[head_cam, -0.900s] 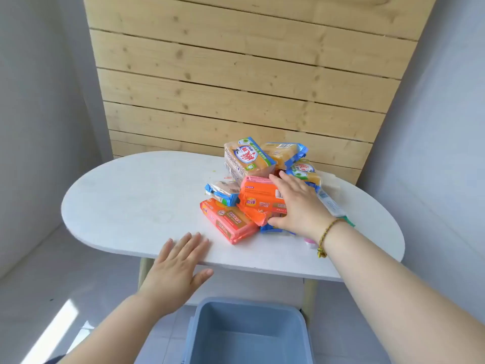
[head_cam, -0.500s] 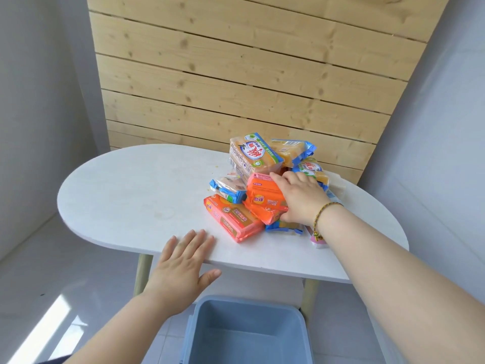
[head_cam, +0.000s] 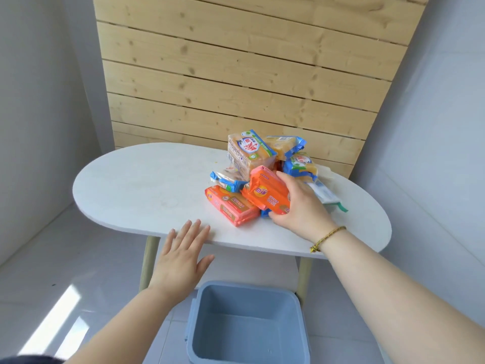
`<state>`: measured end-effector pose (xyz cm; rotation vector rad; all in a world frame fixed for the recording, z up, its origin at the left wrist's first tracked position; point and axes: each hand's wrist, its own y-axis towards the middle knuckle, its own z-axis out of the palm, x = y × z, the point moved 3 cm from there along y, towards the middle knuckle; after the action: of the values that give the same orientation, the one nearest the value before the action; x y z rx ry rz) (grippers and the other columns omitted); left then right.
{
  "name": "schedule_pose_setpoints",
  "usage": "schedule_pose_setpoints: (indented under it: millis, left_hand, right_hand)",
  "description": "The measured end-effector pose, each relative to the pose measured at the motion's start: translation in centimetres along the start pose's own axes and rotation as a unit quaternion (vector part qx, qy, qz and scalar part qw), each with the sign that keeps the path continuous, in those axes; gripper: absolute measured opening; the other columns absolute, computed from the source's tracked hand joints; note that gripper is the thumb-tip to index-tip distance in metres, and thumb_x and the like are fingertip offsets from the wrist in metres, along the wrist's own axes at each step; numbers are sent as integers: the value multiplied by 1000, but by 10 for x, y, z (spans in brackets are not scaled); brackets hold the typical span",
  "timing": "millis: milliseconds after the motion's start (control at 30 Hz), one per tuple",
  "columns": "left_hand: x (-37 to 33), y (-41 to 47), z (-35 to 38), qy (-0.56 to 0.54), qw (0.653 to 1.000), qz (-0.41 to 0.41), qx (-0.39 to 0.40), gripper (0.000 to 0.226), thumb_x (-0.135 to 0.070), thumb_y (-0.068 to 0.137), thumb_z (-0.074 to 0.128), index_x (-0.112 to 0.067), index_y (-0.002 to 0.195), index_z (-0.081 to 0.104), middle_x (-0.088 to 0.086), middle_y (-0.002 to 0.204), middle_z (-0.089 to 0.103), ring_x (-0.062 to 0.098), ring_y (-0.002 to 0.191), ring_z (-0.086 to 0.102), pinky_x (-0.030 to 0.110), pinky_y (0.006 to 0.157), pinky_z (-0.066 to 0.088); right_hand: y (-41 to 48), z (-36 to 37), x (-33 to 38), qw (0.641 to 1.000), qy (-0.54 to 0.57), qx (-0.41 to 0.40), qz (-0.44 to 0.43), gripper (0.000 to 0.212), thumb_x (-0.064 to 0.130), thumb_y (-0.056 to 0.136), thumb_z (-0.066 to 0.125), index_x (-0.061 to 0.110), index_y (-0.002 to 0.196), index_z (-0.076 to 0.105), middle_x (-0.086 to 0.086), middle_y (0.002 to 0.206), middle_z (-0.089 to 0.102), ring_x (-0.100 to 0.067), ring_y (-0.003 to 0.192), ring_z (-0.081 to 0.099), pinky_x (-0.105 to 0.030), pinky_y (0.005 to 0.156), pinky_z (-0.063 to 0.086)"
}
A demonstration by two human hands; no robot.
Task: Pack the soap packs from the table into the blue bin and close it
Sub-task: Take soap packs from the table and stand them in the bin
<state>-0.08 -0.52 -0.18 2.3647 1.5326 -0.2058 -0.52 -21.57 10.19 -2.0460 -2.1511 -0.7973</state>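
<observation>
Soap packs (head_cam: 244, 168) sit heaped toward the far right of the white oval surface (head_cam: 144, 185), in front of a wall of pale wooden slats (head_cam: 236, 74). The right hand (head_cam: 301, 208) grips an orange pack (head_cam: 267, 193) at the near side of the heap. The fingers curl over its far edge, the thumb is under its near end, and the pack is tilted with its printed face turned left. I cannot tell whether it is clear of the packs beneath it. A gold beaded bracelet (head_cam: 328, 236) circles that wrist.

Just left of the held one, a second orange pack (head_cam: 232, 206) lies flat on the surface, nearest the edge. Behind them a big yellow pack (head_cam: 249, 151) with a blue label tops the heap. Two blue-and-yellow packs (head_cam: 300, 165) are to its right, and a small blue-ended pack (head_cam: 225, 179) pokes out on the left. A flat white-and-green packet (head_cam: 326, 197) lies at the right of the heap, partly behind the right hand.

The left hand (head_cam: 183, 256) is open, with its fingers straight and slightly spread. Its fingertips rest on the near edge of the surface, left of the heap.

The blue bin (head_cam: 246, 285) stands on the grey tiled floor (head_cam: 52, 258) below the near edge of the surface, between the two forearms, with its mouth open upward.
</observation>
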Motion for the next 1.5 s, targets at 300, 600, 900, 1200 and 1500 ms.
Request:
schedule_pose_setpoints:
  millis: [300, 600, 900, 1200, 1500]
  left_hand:
    - [33, -39, 59, -144, 980, -135, -8, 46, -21, 95, 43, -12, 139, 34, 9, 150, 30, 27, 137, 29, 37, 112, 24]
    - [43, -38, 178, -262, 885, -269, 275, 53, -15, 95, 42, -10, 143, 20, 10, 150, 24, 27, 134, 32, 33, 109, 29]
    - [52, -9, 201, -213, 872, -301, 323, 62, -16, 90, 48, -18, 144, 17, 7, 139, 47, 27, 122, 48, 28, 97, 37]
    - [65, -10, 205, -262, 858, -298, 327, 66, -10, 89, 44, -33, 143, 14, 3, 131, 51, 26, 103, 57, 26, 84, 44]
    - [65, -10, 203, -271, 859, -279, 333, 66, -10, 90, 42, -35, 143, 13, 0, 121, 55, 25, 100, 59, 27, 85, 44]
  right_hand:
    - [-117, 86, -12, 922, 130, 343, 127, 66, 27, 68, 68, 40, 126, 38, 14, 100, 55, -15, 86, 61, -33, 70, 55]
    - [-141, 240, -70, 812, 304, 351, 355, 60, 34, 82, 62, 15, 131, 34, 3, 109, 48, -15, 98, 49, -27, 87, 40]
    - [-138, 339, -76, 713, 380, 395, 437, 66, 28, 94, 45, 14, 143, 5, -10, 140, 41, -26, 121, 48, -34, 92, 42]
    - [-146, 395, -67, 683, 380, 442, 441, 65, 18, 90, 51, 17, 142, 12, -12, 136, 48, -29, 124, 47, -44, 108, 36]
    - [-139, 399, -72, 755, 302, 404, 420, 53, 23, 88, 52, 18, 136, 30, -9, 132, 51, -25, 121, 48, -39, 108, 37]
